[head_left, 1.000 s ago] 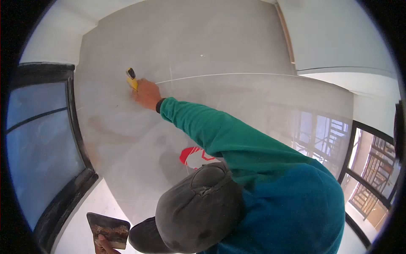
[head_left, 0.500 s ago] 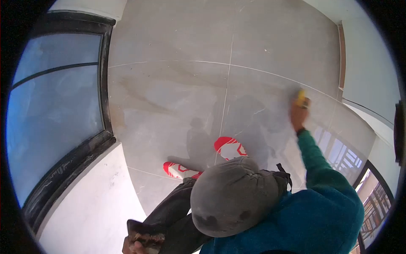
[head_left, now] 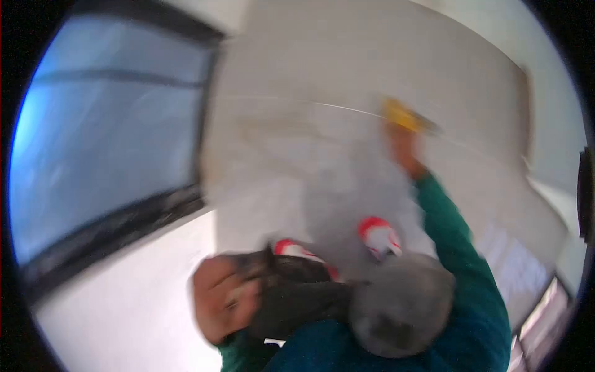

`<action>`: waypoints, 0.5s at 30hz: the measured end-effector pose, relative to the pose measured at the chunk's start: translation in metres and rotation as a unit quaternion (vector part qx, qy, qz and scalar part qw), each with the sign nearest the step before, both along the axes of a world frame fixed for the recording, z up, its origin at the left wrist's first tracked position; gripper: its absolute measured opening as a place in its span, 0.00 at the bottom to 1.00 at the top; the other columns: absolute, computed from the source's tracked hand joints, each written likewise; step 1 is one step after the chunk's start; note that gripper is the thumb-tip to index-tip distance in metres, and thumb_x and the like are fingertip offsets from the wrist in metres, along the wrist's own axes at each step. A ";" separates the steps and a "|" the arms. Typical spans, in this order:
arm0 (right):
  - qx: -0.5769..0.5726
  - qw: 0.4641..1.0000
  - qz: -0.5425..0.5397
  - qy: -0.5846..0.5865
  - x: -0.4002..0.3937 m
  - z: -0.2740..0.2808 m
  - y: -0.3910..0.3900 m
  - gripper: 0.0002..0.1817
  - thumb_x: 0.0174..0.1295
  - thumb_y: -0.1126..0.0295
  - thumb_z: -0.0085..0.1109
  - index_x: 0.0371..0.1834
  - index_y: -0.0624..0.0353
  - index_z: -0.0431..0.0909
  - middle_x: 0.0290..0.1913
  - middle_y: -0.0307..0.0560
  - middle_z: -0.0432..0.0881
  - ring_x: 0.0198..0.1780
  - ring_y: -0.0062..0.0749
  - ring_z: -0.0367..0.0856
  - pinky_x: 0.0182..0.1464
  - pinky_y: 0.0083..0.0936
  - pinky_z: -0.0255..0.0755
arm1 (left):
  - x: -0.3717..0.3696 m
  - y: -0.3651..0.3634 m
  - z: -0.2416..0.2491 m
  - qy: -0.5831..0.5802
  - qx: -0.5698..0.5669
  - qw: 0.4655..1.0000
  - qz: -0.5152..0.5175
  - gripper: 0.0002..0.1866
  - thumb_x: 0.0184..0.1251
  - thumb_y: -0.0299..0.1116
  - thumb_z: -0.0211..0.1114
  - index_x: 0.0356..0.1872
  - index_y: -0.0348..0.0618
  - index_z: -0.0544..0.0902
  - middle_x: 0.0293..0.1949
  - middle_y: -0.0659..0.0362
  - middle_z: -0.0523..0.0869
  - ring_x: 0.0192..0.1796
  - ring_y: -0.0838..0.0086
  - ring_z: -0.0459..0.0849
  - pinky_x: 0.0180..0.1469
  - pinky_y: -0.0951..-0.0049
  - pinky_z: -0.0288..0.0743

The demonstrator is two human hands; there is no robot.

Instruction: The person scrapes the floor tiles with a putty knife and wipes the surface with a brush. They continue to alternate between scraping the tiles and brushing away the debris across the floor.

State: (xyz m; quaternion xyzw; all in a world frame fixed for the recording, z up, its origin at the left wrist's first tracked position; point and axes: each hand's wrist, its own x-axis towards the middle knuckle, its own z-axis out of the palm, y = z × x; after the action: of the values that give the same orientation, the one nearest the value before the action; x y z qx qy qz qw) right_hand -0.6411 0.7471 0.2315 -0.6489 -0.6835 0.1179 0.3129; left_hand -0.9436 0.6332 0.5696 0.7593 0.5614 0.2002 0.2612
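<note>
My right hand (head_left: 406, 149), at the end of a green sleeve, reaches out over the grey tiled floor (head_left: 273, 80). Its fingers are closed on a yellow object (head_left: 401, 115), blurred by motion, with a greyish streak along its right side. At the lower left, my left hand (head_left: 226, 301) is curled, with a dark brown thing (head_left: 254, 263) at its fingers; blur hides what kind it is. Between the hands are my feet in a red-and-white left sock (head_left: 294, 249) and right sock (head_left: 379, 237).
A black-framed glass panel (head_left: 118, 136) stands along the left, above a white wall ledge (head_left: 136, 279). Pale cabinet-like panels (head_left: 558, 124) border the floor on the right. A rounded grey fabric shape (head_left: 403, 304) covers part of the lower view.
My right hand has moved left and slightly up in view with the yellow object, now tilted the other way. My left hand has risen from the bottom edge. The whole view has shifted and blurred.
</note>
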 end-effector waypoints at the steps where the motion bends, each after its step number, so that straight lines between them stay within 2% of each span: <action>1: -0.023 0.999 -0.024 -0.015 0.041 0.002 -0.034 0.17 0.58 0.63 0.48 0.47 0.61 0.69 0.42 0.52 0.73 0.44 0.44 0.74 0.42 0.35 0.69 | -0.007 0.016 -0.002 0.026 0.021 0.996 -0.083 0.03 0.47 0.30 0.63 0.22 0.44 0.79 0.21 0.58 0.75 0.22 0.66 0.73 0.25 0.67 0.65; 2: -0.040 0.997 -0.055 -0.033 0.083 -0.002 -0.067 0.18 0.59 0.63 0.47 0.49 0.61 0.68 0.45 0.52 0.73 0.46 0.44 0.74 0.44 0.34 0.69 | -0.015 0.021 -0.008 0.024 0.026 0.995 -0.093 0.06 0.46 0.33 0.64 0.20 0.44 0.78 0.20 0.60 0.73 0.21 0.65 0.71 0.25 0.66 0.66; 3: -0.062 0.992 -0.099 -0.055 0.126 -0.009 -0.104 0.18 0.60 0.63 0.47 0.52 0.60 0.67 0.48 0.52 0.72 0.48 0.43 0.74 0.46 0.34 0.68 | -0.021 0.036 -0.006 0.036 0.017 0.985 -0.168 0.08 0.47 0.33 0.64 0.17 0.44 0.75 0.18 0.60 0.70 0.21 0.65 0.72 0.26 0.66 0.67; 4: -0.095 0.980 -0.153 -0.082 0.166 -0.016 -0.141 0.19 0.61 0.64 0.46 0.54 0.60 0.66 0.51 0.52 0.72 0.49 0.43 0.73 0.48 0.33 0.67 | -0.026 0.042 -0.009 0.050 -0.006 0.985 -0.168 0.10 0.47 0.33 0.63 0.16 0.44 0.72 0.19 0.59 0.70 0.24 0.65 0.73 0.27 0.65 0.67; 5: -0.129 0.964 -0.206 -0.104 0.191 -0.022 -0.174 0.20 0.63 0.64 0.45 0.57 0.60 0.65 0.54 0.52 0.71 0.51 0.43 0.73 0.50 0.32 0.67 | -0.028 0.047 -0.015 -0.013 0.037 0.985 -0.170 0.08 0.48 0.34 0.64 0.19 0.46 0.74 0.20 0.59 0.71 0.25 0.63 0.74 0.28 0.64 0.67; 6: -0.163 0.949 -0.242 -0.121 0.215 -0.029 -0.203 0.21 0.64 0.64 0.44 0.59 0.59 0.65 0.57 0.52 0.71 0.53 0.42 0.72 0.52 0.32 0.66 | -0.030 0.049 -0.017 -0.039 0.031 0.982 -0.182 0.10 0.50 0.35 0.64 0.18 0.45 0.72 0.22 0.58 0.71 0.27 0.63 0.74 0.30 0.64 0.67; 7: -0.113 0.952 -0.281 -0.049 0.177 -0.001 -0.202 0.23 0.64 0.62 0.44 0.61 0.60 0.62 0.54 0.52 0.72 0.51 0.44 0.73 0.51 0.33 0.66 | -0.033 0.051 -0.019 -0.037 0.046 0.983 -0.176 0.10 0.50 0.35 0.64 0.18 0.45 0.72 0.22 0.58 0.71 0.27 0.63 0.74 0.30 0.64 0.67; 9: -0.262 0.887 -0.376 -0.055 0.092 0.034 -0.167 0.24 0.62 0.57 0.48 0.52 0.67 0.67 0.48 0.59 0.75 0.45 0.50 0.75 0.45 0.39 0.68 | -0.032 0.055 -0.025 -0.094 0.040 0.970 -0.223 0.09 0.52 0.35 0.62 0.20 0.44 0.73 0.24 0.57 0.71 0.27 0.63 0.73 0.33 0.65 0.67; 10: -0.167 0.918 -0.361 -0.012 0.076 -0.007 -0.167 0.24 0.61 0.54 0.49 0.49 0.66 0.69 0.47 0.60 0.75 0.44 0.50 0.76 0.43 0.40 0.69 | -0.034 0.055 -0.026 -0.095 0.052 0.970 -0.218 0.09 0.52 0.35 0.62 0.20 0.44 0.73 0.24 0.57 0.71 0.27 0.63 0.73 0.33 0.65 0.67; 12: -0.075 0.979 -0.169 -0.081 0.020 -0.039 -0.109 0.24 0.59 0.58 0.50 0.52 0.66 0.67 0.51 0.60 0.72 0.51 0.50 0.72 0.49 0.39 0.67 | -0.036 0.055 -0.030 -0.147 0.064 0.956 -0.246 0.10 0.53 0.35 0.60 0.20 0.42 0.73 0.23 0.56 0.71 0.28 0.64 0.73 0.34 0.66 0.66; 13: -0.028 0.991 -0.072 -0.111 -0.009 -0.055 -0.080 0.24 0.58 0.60 0.51 0.54 0.66 0.67 0.54 0.60 0.70 0.54 0.50 0.69 0.52 0.38 0.65 | -0.036 0.054 -0.031 -0.145 0.074 0.956 -0.243 0.10 0.53 0.35 0.60 0.20 0.42 0.73 0.23 0.56 0.71 0.28 0.64 0.73 0.34 0.66 0.66; 14: -0.029 0.998 -0.040 -0.029 -0.057 -0.018 -0.044 0.22 0.58 0.62 0.51 0.52 0.66 0.69 0.50 0.60 0.73 0.52 0.51 0.71 0.51 0.39 0.66 | -0.035 0.052 -0.031 -0.179 0.088 0.951 -0.237 0.10 0.53 0.35 0.59 0.20 0.41 0.73 0.24 0.56 0.71 0.28 0.64 0.73 0.34 0.66 0.66; 15: -0.148 0.989 0.004 0.028 -0.071 -0.002 -0.009 0.22 0.58 0.63 0.51 0.51 0.66 0.69 0.48 0.60 0.74 0.50 0.50 0.73 0.49 0.38 0.67 | -0.033 0.050 -0.031 -0.215 0.100 0.944 -0.232 0.10 0.53 0.35 0.58 0.19 0.40 0.73 0.24 0.56 0.71 0.28 0.64 0.73 0.34 0.66 0.66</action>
State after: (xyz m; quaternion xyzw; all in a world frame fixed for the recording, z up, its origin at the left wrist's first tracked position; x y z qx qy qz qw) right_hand -0.7117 0.7377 0.2295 -0.6817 -0.6522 0.2375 0.2316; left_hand -0.9766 0.6827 0.5389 0.8297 0.2776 0.3472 0.3377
